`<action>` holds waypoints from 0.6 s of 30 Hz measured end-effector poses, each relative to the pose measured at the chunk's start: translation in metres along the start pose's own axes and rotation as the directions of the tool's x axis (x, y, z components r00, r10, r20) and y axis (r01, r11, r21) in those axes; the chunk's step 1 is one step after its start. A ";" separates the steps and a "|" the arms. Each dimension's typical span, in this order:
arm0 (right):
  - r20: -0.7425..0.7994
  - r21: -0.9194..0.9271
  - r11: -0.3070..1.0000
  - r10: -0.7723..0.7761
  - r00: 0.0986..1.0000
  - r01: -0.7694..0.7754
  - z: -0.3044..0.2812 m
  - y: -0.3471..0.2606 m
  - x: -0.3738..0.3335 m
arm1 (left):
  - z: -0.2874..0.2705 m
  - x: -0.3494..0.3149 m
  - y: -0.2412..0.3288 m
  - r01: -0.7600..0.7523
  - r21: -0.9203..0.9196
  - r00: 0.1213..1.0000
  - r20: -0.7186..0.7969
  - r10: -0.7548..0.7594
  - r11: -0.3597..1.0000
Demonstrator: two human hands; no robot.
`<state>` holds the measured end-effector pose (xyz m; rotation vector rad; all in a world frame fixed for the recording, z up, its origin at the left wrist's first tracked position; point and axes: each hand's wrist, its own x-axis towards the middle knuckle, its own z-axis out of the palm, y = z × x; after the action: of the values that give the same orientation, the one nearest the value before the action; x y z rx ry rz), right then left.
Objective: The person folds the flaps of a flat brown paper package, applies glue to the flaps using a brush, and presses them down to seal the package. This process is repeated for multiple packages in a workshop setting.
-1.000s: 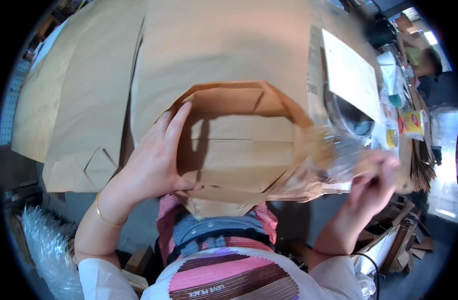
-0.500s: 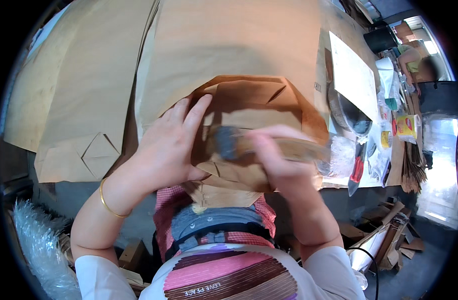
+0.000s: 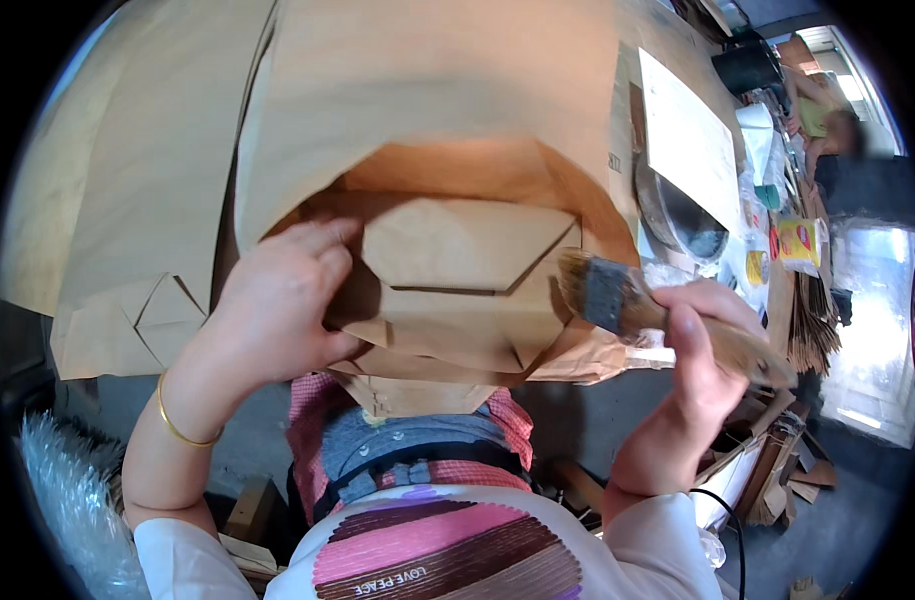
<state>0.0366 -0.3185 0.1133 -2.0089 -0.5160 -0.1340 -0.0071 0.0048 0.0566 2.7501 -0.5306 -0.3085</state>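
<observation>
A large brown paper bag lies in front of me, its near end spread into a wide mouth. A folded paper flap shows inside. At the mouth's left side my left hand grips the paper, fingers curled inside the rim and thumb on the near fold. My right hand is closed around the wooden handle of a wide flat brush. The brush is just right of the flap, its bristles pointing left at the mouth's right side; whether they touch the paper I cannot tell.
Another brown paper bag lies to the left. At the right a white board partly covers a round bowl, beside a yellow tub and paper strips. A person is at the far right. Shredded clear plastic sits lower left.
The brush in my right hand has moved from inside the mouth to its right side. My left hand's fingers have curled in, and the inner flap now lies in full view.
</observation>
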 end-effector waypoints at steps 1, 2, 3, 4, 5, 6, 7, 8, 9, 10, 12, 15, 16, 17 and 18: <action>0.078 -0.009 0.998 -0.066 0.995 0.067 -0.005 -0.005 0.005 | -0.001 -0.001 -0.001 -0.016 0.029 1.000 0.004 0.016 0.999; 0.280 0.005 0.991 -0.129 0.951 0.133 -0.004 -0.001 0.016 | 0.001 0.000 0.001 -0.032 0.057 0.999 0.009 0.032 0.998; 0.350 0.069 0.966 -0.257 0.901 0.249 0.015 0.006 0.023 | 0.001 0.000 0.003 -0.047 0.084 0.999 0.014 0.046 0.995; 0.439 0.046 0.955 -0.284 0.852 0.294 0.029 0.011 0.028 | 0.000 0.000 0.002 -0.041 0.093 0.999 0.031 0.038 0.995; 0.528 0.021 0.941 -0.297 0.795 0.338 0.040 0.015 0.031 | 0.000 0.001 0.002 -0.044 0.096 0.999 0.035 0.040 0.994; 0.541 0.058 0.932 -0.330 0.773 0.357 0.052 0.014 0.036 | 0.000 0.002 0.001 -0.047 0.098 0.998 0.040 0.043 0.994; 0.555 0.098 0.924 -0.360 0.750 0.370 0.064 0.015 0.039 | 0.002 0.002 0.001 -0.048 0.096 0.998 0.049 0.044 0.994; 0.566 0.137 0.914 -0.389 0.727 0.382 0.073 0.015 0.042 | 0.002 0.002 0.001 -0.052 0.108 0.998 0.047 0.047 0.993; 0.563 0.130 0.913 -0.389 0.729 0.387 0.081 0.017 0.043 | 0.003 0.002 0.002 -0.059 0.116 0.997 0.051 0.054 0.991; 0.558 0.124 0.909 -0.395 0.730 0.398 0.087 0.019 0.046 | 0.003 0.003 0.002 -0.066 0.128 0.997 0.051 0.060 0.990; 0.579 0.097 0.910 -0.381 0.721 0.402 0.086 0.022 0.051 | 0.004 0.002 0.001 -0.087 0.145 0.996 0.035 0.083 0.986; 0.540 -0.059 0.924 -0.289 0.791 0.378 0.062 0.025 0.049 | 0.011 -0.001 -0.003 -0.084 0.096 0.995 -0.043 0.088 0.992; 0.498 -0.145 0.942 -0.194 0.845 0.303 0.050 0.022 0.048 | 0.012 -0.001 -0.001 -0.073 0.038 0.994 -0.074 0.076 0.997; 0.446 -0.235 0.947 -0.096 0.890 0.220 0.039 0.016 0.044 | 0.012 0.000 0.000 -0.070 -0.024 0.992 -0.109 0.067 0.997; 0.237 -0.192 0.979 -0.023 0.971 0.071 0.035 0.010 0.036 | 0.009 0.003 0.001 0.000 -0.097 0.997 -0.073 -0.007 0.995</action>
<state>0.0691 -0.2815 0.0996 -2.2237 -0.7247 0.0241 -0.0072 0.0000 0.0478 2.6569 -0.4792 -0.2275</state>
